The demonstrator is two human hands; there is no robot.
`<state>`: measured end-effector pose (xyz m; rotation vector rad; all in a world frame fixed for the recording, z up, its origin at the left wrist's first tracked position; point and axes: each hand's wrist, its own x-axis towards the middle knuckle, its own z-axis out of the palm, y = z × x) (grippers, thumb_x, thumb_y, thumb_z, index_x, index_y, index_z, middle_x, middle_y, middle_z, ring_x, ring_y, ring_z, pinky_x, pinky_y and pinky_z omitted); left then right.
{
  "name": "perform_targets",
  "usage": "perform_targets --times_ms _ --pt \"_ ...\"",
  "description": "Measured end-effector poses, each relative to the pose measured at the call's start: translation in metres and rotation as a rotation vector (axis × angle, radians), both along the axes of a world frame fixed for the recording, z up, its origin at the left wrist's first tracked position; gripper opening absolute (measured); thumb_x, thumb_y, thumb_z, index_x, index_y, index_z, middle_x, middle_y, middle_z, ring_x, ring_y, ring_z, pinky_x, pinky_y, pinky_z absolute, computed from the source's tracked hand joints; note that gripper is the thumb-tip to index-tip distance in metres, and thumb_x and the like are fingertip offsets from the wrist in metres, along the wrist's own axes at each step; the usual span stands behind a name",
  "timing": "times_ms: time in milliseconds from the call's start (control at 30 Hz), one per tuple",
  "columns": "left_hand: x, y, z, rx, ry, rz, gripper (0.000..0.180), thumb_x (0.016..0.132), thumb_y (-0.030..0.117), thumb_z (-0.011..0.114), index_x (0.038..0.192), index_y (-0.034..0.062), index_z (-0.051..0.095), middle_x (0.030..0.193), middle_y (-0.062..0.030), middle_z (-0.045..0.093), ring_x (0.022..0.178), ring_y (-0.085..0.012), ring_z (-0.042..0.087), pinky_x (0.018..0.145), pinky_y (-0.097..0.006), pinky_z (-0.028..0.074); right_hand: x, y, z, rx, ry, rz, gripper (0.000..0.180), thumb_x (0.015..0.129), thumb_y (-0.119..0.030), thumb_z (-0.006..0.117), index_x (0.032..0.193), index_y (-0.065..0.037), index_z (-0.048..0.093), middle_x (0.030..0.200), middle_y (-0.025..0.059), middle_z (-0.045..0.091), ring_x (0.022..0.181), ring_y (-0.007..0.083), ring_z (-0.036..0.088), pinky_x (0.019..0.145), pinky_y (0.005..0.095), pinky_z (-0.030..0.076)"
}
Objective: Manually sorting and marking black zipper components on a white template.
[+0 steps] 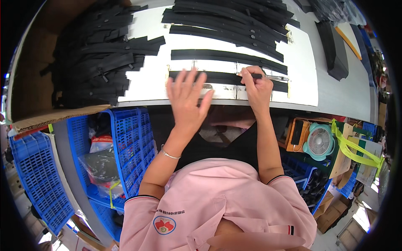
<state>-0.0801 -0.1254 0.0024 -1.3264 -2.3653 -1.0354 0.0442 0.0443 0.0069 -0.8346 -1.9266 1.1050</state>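
A: Where was the work piece located relative to the white board (pixel 303 62)?
B: The nearest black strip (pixel 222 78) lay flat on the white board, crosswise, just inside its near edge. The second strip (pixel 226 57) lay beyond it, apart, with a band of white between the two.

A: What was the condition of the left hand (pixel 187 98)?
B: It was extended over the near edge of the white board, back upward, with the fingers spread and the thumb held apart. It gripped nothing. The fingertips overlapped the left part of the nearest strip; contact could not be confirmed from this view.

A: And the right hand (pixel 259 86)?
B: It was closed in a writing grip around a pen (pixel 276 78), thumb and fingers pinching the shaft. The tip pointed left, at the nearest strip, right of the middle of the white board. The clear rear end extended to the right of the hand. Whether the tip touched the fabric could not be determined.

A: What else was positioned about the white board?
B: A row of strips (pixel 228 19) covered its far part. A heap of strips (pixel 92 54) overlapped its left side. A small fan (pixel 321 141) stood below its near right corner.
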Motion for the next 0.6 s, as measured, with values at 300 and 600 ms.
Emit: perform_targets --times_ms 300,600 --pt "0.018 0.058 -0.004 0.187 -0.13 -0.204 0.014 0.082 0.007 0.08 0.096 0.0064 0.077 0.103 -0.0034 0.071 0.098 -0.0234 0.062 0.092 -0.038 0.043 -0.001 0.002 -0.006 0.086 -0.026 0.001 0.021 0.097 -0.011 0.069 0.082 0.004 0.069 0.071 0.0037 0.068 0.055 0.0061 0.055 0.052 0.0255 0.041" --pt "0.018 0.06 -0.007 0.178 -0.097 -0.179 0.014 0.079 0.006 0.081 0.093 0.0079 0.076 0.102 -0.0012 0.071 0.097 -0.022 0.063 0.09 -0.037 0.043 0.003 0.001 -0.004 0.042 0.054 0.091 0.017 0.091 -0.006 0.069 0.076 0.002 0.067 0.063 0.0053 0.064 0.053 0.013 0.057 0.052 0.0286 0.042"
